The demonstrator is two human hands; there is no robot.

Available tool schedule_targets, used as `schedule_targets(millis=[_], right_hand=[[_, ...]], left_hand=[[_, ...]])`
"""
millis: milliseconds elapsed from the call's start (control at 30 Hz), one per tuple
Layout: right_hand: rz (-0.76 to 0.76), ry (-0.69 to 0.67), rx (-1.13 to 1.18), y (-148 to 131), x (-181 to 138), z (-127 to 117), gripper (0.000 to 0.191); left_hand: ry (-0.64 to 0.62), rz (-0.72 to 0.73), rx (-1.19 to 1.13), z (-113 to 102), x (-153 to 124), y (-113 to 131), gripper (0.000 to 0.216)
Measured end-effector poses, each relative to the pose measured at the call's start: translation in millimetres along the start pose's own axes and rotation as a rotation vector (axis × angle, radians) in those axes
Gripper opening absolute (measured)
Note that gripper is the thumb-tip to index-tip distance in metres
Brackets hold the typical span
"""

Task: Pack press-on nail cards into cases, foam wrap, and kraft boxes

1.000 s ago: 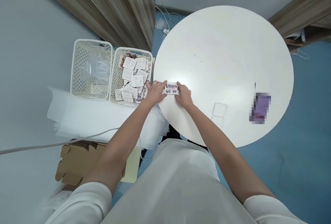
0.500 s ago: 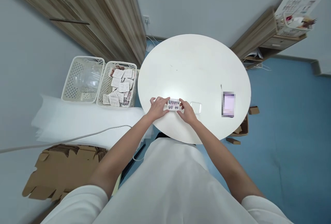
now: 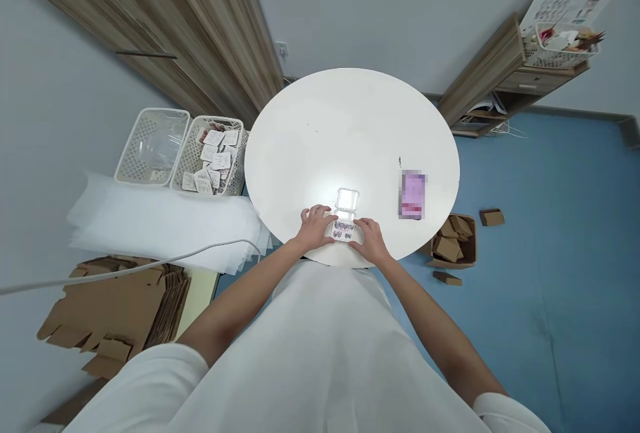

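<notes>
A small white card (image 3: 344, 229) bearing several dark purple, patterned nail-shaped pieces in two rows is near the table's front edge. My left hand (image 3: 315, 228) grips its left side between thumb and fingers. On the opposite side, the thumb and fingers of my right hand (image 3: 371, 241) close on the card too. Just beyond it lies a clear plastic case (image 3: 347, 200) with a rounded rim. Its near part meets or sits under the card's far edge; I cannot tell which.
The round white table (image 3: 350, 120) carries a blurred purple item (image 3: 413, 194) at right. Two white baskets stand left, one with several cards (image 3: 221, 160), one with clear plastic (image 3: 163, 146). White sheets (image 3: 165, 223) and flat cardboard (image 3: 115, 306) lie nearer. A box of cardboard pieces (image 3: 453, 240) is on the floor.
Both hands have brought the card nearer my body. The clear case, earlier to the right of my right hand, is now directly beyond the card. The whole view has shifted slightly.
</notes>
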State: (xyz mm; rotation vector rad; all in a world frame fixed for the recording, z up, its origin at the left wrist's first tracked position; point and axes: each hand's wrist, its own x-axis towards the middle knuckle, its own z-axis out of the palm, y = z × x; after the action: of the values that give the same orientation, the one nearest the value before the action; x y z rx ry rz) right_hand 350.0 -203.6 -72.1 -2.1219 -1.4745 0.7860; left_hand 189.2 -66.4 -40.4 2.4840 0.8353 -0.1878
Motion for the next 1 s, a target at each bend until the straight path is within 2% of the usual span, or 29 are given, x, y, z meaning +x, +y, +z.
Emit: schedule_targets(millis=[300, 500, 1000], right_hand=[[0.036, -0.016, -0.084, 10, 26, 8, 0.060], [0.074, -0.015, -0.080, 11, 30, 9, 0.059], [0.117, -0.036, -0.155, 10, 35, 11, 0.059]], left_hand=[[0.006, -0.024, 0.118, 6, 22, -6, 0.060], [-0.014, -0.001, 0.161, 11, 31, -9, 0.059], [0.028, 0.050, 0.081, 23, 36, -18, 0.058]])
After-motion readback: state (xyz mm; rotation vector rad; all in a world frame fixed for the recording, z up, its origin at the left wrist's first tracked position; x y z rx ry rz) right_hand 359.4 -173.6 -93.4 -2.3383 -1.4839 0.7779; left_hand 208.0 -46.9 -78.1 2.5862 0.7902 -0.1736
